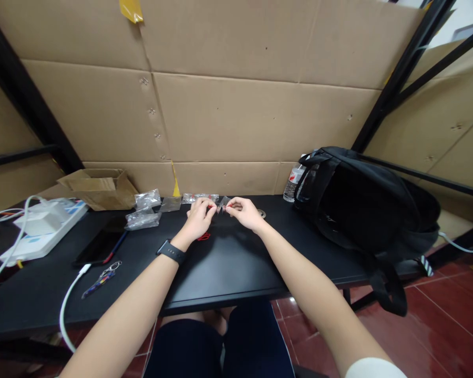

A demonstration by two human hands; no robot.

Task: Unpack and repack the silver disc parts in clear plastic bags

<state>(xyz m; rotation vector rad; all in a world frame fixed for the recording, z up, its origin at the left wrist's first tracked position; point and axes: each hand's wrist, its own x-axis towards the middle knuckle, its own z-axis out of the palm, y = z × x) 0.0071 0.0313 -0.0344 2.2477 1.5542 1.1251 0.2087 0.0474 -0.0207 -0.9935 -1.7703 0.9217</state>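
Far left: white power strip (43, 231), open cardboard box (98, 188), crinkled plastic bags (144, 210). Centre frame: left hand (199, 218) and right hand (242, 212) pinching a small clear packet (222, 206) (possibly with something red inside) just above the black desk (220, 268). Right: water bottle (294, 184), black backpack (362, 205).
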